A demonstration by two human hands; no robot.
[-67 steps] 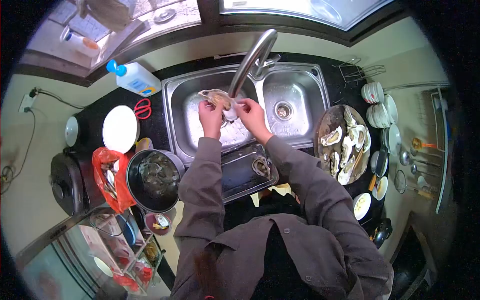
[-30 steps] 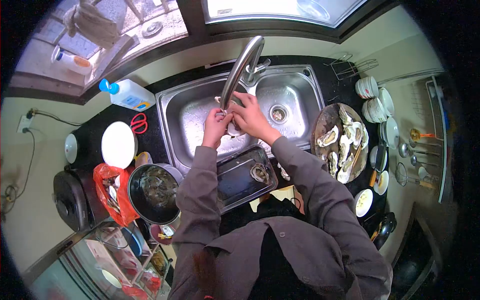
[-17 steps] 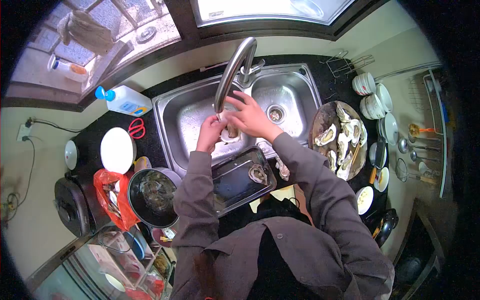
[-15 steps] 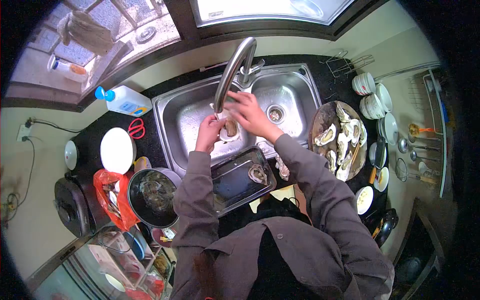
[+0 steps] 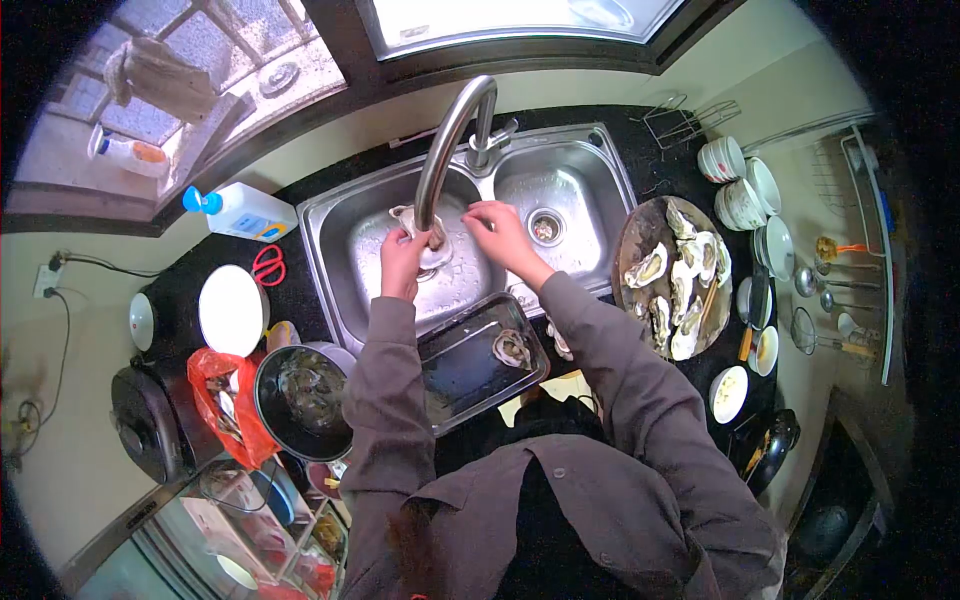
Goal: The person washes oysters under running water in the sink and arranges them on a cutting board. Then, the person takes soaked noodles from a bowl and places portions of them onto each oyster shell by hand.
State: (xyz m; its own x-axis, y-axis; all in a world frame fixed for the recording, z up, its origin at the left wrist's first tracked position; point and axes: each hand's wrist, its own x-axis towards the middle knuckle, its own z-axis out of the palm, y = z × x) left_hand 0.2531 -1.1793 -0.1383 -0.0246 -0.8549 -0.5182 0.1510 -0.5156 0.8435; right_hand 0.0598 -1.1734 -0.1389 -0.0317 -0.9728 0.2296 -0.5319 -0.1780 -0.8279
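My left hand (image 5: 402,262) grips an opened oyster (image 5: 438,240) under the tap, over the left basin of the steel sink (image 5: 350,250). Part of the shell is hidden behind the tap's spout (image 5: 428,190). To the right of the spout, my right hand (image 5: 503,240) is apart from the oyster. Its thumb and fingers are drawn together, and whether anything small is between them I cannot make out. Just in front of the sink, a dark tray (image 5: 455,370) holds another oyster (image 5: 512,349).
Several opened oysters lie on a round wooden board (image 5: 640,225) at right, near stacked bowls (image 5: 740,207). At left stand a dark pot (image 5: 310,395), a red plastic bag (image 5: 225,400), a white plate (image 5: 232,310), red scissors (image 5: 268,265) and a white bottle (image 5: 250,212).
My right hand has drawn away from the oyster, a little right and down. My left hand has shifted slightly left, with the oyster turned and now partly behind the spout.
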